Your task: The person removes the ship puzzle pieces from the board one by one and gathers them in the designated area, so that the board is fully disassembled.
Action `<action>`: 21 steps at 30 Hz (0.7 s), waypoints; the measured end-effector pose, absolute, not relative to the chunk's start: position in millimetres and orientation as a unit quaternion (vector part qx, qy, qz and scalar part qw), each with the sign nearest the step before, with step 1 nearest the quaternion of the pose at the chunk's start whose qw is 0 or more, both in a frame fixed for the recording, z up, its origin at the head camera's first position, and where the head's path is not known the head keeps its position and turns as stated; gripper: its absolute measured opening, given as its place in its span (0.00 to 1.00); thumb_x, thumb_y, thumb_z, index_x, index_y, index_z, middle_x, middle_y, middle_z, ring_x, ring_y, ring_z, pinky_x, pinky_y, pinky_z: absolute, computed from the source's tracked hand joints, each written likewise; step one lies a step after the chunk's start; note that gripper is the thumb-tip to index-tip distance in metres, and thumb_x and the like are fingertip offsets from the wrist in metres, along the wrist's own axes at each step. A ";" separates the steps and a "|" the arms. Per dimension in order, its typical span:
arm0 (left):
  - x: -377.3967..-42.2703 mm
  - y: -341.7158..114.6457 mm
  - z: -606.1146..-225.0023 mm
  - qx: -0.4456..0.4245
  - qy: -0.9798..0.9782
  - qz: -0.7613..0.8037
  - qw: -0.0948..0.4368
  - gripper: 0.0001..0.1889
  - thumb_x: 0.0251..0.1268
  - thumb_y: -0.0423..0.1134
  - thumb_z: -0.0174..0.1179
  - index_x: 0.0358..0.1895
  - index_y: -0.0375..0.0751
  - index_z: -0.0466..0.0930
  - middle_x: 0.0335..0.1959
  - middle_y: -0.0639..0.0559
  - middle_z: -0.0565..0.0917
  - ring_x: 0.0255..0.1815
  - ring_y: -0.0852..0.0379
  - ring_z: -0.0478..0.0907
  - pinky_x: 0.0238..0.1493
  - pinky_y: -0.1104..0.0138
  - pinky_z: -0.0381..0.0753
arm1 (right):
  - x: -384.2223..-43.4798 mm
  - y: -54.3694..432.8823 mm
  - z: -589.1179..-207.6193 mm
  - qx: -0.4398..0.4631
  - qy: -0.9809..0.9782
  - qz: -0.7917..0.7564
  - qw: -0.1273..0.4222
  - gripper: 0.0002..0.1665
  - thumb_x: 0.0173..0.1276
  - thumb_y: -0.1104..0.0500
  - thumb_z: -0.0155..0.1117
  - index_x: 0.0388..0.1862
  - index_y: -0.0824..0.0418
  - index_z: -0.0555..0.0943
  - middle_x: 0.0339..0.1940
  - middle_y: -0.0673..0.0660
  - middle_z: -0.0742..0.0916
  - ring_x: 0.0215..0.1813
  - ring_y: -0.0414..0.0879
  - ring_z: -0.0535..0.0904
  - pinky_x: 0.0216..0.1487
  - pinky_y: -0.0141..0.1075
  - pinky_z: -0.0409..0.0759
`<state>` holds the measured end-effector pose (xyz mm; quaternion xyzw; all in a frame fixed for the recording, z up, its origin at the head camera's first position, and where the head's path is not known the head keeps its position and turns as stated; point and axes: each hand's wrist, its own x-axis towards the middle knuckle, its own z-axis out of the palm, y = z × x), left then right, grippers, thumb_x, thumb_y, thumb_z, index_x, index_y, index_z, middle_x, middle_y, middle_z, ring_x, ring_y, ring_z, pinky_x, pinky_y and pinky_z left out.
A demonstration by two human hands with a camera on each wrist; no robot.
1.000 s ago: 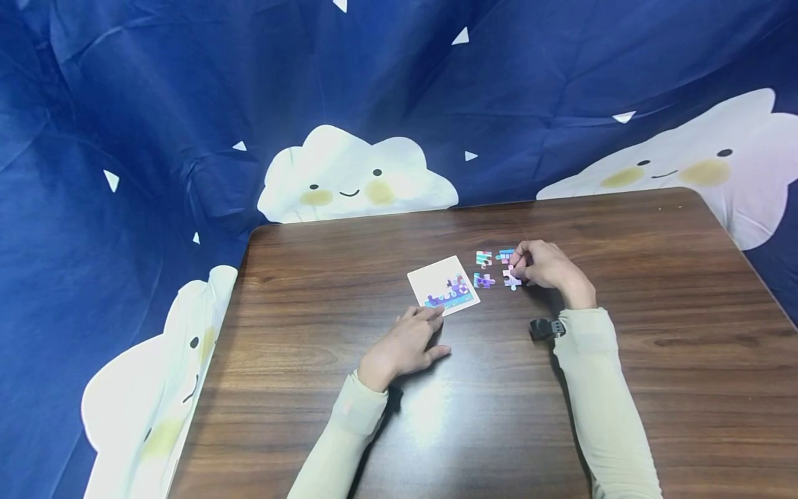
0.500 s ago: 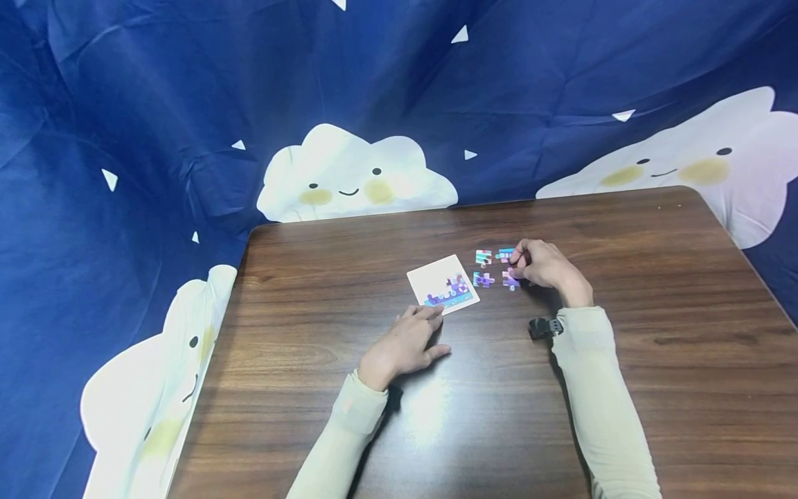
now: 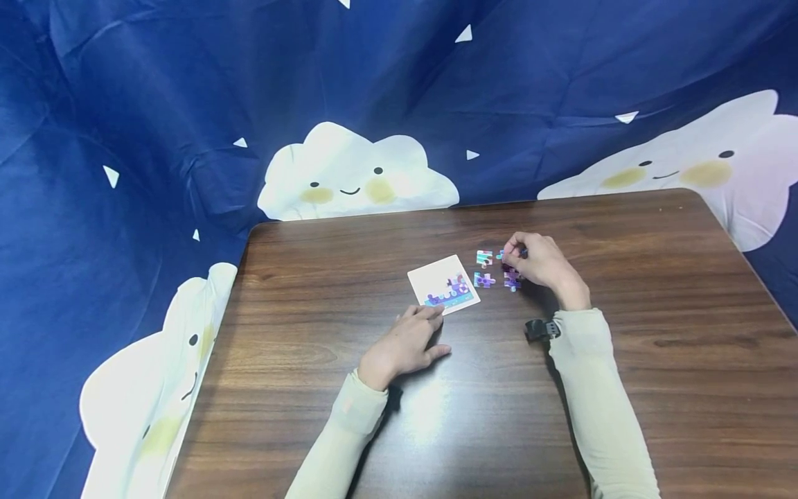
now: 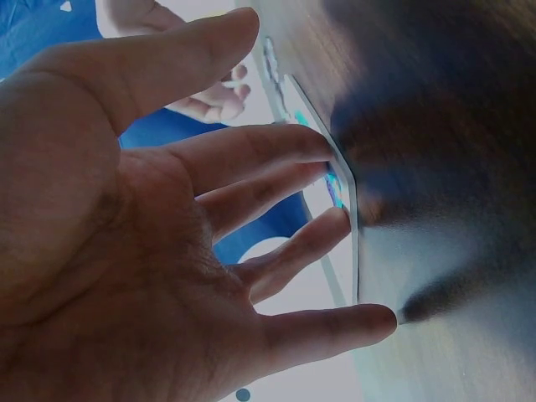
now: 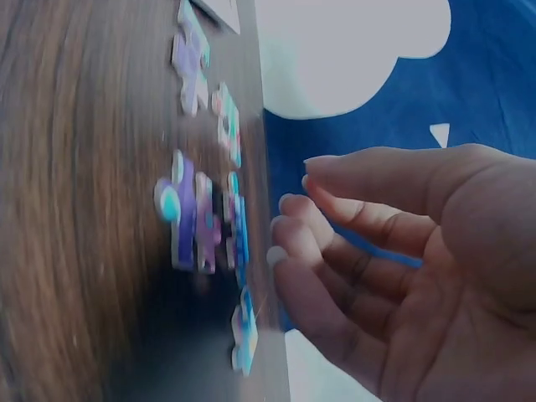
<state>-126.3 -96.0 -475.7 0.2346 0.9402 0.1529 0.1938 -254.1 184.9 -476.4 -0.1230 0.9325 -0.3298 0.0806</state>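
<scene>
A white square board point(image 3: 433, 277) with a purple-and-blue boat picture along its lower part lies on the table. My left hand point(image 3: 405, 343) rests at its near edge with fingers extended; in the left wrist view, fingertips point(image 4: 335, 219) touch the board's edge. To the board's right lie a white-and-teal puzzle piece point(image 3: 484, 258), a purple puzzle piece point(image 3: 483, 280) and a pink-and-purple puzzle piece point(image 3: 512, 281). My right hand point(image 3: 542, 262) hovers over the right-hand pieces, fingers loosely bent, nothing between them in the right wrist view. Under it, a blue puzzle piece point(image 5: 243, 243) shows.
Another blue-and-yellow puzzle piece point(image 5: 244, 332) lies nearer the right wrist camera. The brown wooden table point(image 3: 299, 388) backs onto a dark blue curtain point(image 3: 374, 62) with smiling white clouds. A black strap device point(image 3: 541, 330) sits on my right wrist.
My right hand has lifted off the pink-and-purple piece and shifted slightly away and left, over the blue piece. My left hand stays on the board's edge.
</scene>
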 end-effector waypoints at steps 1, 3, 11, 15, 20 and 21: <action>-126.4 -96.0 -475.6 0.235 0.940 0.152 0.194 0.35 0.76 0.54 0.60 0.77 0.36 0.68 0.84 0.48 0.63 0.82 0.38 0.61 0.76 0.33 0.64 | -254.0 181.8 -476.4 -0.128 0.932 -0.331 0.077 0.06 0.74 0.60 0.63 0.40 0.62 0.82 0.33 0.58 0.86 0.34 0.47 0.81 0.41 0.36 0.73; -126.3 -95.8 -475.3 0.235 0.940 0.152 0.194 0.35 0.76 0.54 0.60 0.77 0.36 0.68 0.84 0.48 0.63 0.82 0.39 0.62 0.76 0.33 0.64 | -254.0 175.6 -477.0 -0.135 0.930 -0.334 0.075 0.06 0.75 0.60 0.62 0.41 0.62 0.83 0.34 0.59 0.86 0.33 0.47 0.82 0.42 0.37 0.73; -126.9 -95.7 -476.3 0.239 0.941 0.149 0.186 0.35 0.75 0.54 0.61 0.77 0.37 0.69 0.83 0.48 0.64 0.81 0.40 0.63 0.75 0.34 0.66 | -252.3 151.7 -482.0 -0.165 0.929 -0.325 0.067 0.06 0.75 0.60 0.61 0.41 0.60 0.83 0.34 0.56 0.86 0.38 0.49 0.79 0.44 0.39 0.74; -127.3 -95.9 -475.4 0.238 0.941 0.150 0.189 0.35 0.76 0.54 0.60 0.77 0.38 0.69 0.84 0.48 0.64 0.81 0.40 0.63 0.76 0.34 0.65 | -250.8 143.8 -485.3 -0.180 0.925 -0.326 0.072 0.06 0.75 0.61 0.62 0.42 0.61 0.84 0.35 0.56 0.86 0.39 0.48 0.79 0.44 0.39 0.74; -127.1 -96.1 -475.5 0.238 0.941 0.149 0.189 0.35 0.76 0.54 0.60 0.77 0.37 0.69 0.83 0.48 0.64 0.81 0.40 0.63 0.76 0.34 0.66 | -248.9 134.2 -487.3 -0.186 0.923 -0.326 0.083 0.07 0.76 0.62 0.61 0.44 0.62 0.84 0.35 0.57 0.86 0.37 0.48 0.79 0.42 0.39 0.74; -127.0 -96.2 -475.5 0.238 0.941 0.148 0.189 0.35 0.76 0.54 0.60 0.77 0.37 0.69 0.83 0.48 0.64 0.81 0.40 0.63 0.76 0.34 0.66 | -248.6 132.0 -487.5 -0.187 0.923 -0.325 0.086 0.07 0.76 0.62 0.61 0.45 0.63 0.84 0.36 0.57 0.86 0.38 0.48 0.79 0.42 0.39 0.75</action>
